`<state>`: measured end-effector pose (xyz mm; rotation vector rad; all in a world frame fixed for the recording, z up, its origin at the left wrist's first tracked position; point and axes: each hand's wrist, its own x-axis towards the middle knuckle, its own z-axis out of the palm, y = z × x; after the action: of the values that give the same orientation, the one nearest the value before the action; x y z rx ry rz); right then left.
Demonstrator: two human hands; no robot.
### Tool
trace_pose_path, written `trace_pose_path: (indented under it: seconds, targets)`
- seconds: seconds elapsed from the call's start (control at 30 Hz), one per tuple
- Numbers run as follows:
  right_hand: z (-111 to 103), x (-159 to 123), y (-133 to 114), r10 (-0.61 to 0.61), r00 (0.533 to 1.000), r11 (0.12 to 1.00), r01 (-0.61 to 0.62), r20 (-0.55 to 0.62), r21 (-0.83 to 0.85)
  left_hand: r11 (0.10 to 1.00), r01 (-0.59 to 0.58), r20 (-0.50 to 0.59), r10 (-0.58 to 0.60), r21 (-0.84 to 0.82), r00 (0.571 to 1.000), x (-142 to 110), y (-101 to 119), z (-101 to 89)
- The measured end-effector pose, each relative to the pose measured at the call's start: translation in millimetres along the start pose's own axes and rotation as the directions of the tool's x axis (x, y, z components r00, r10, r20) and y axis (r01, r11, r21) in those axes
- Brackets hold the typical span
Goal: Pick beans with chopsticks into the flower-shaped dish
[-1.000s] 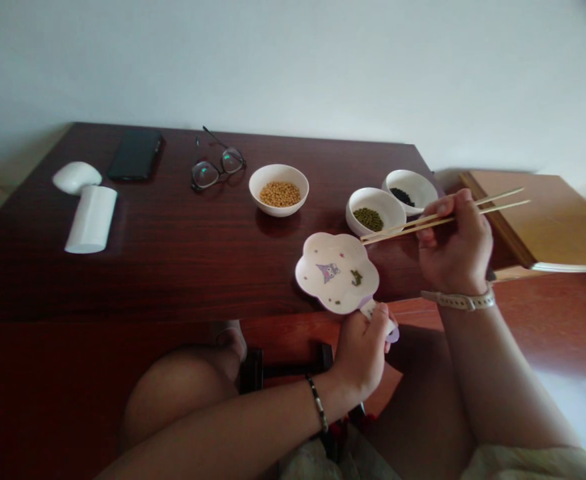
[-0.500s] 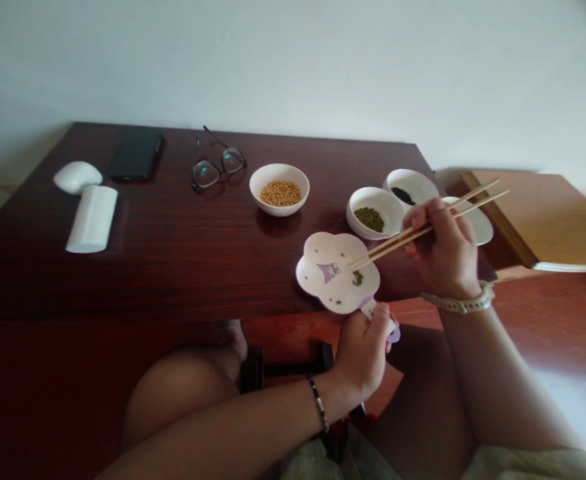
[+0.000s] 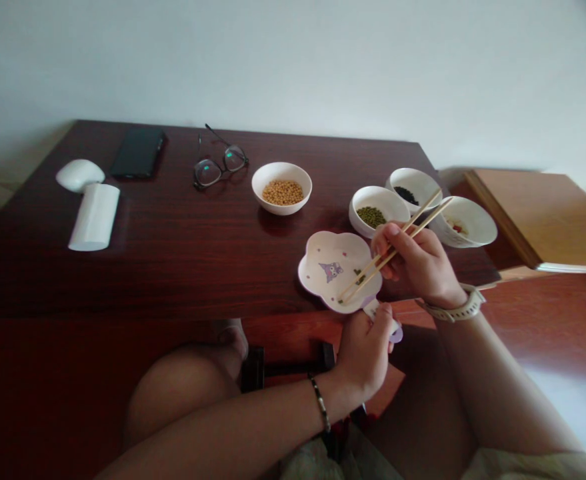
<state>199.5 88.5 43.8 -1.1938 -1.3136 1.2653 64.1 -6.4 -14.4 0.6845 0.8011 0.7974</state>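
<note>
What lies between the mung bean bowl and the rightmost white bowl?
The upper ends of the wooden chopsticks, held in the right hand, lie there, as the head view shows.

Probably a home: a dark wooden table (image 3: 173,267) holds spectacles (image 3: 221,167) and a smartphone (image 3: 138,153).

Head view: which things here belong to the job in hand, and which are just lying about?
In use: right hand, bamboo chopsticks, left hand, flower-shaped plate, green beans on the plate, bowl of yellow beans, bowl of green beans, bowl of black beans, fourth bowl with reddish bits.

Lying about: eyeglasses, dark smartphone, white cylinder, white domed object, wooden board.
</note>
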Motion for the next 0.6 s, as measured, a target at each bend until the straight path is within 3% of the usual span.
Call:
trace_pose_path:
  seconds: [0.6]
  targets:
    - [0.1,1.6,-1.2,-0.043,0.998,0.999,0.044,-0.040,0.026,1.000,0.001,0.000,-0.001,-0.005,1.000,-0.2,-1.5,-0.6]
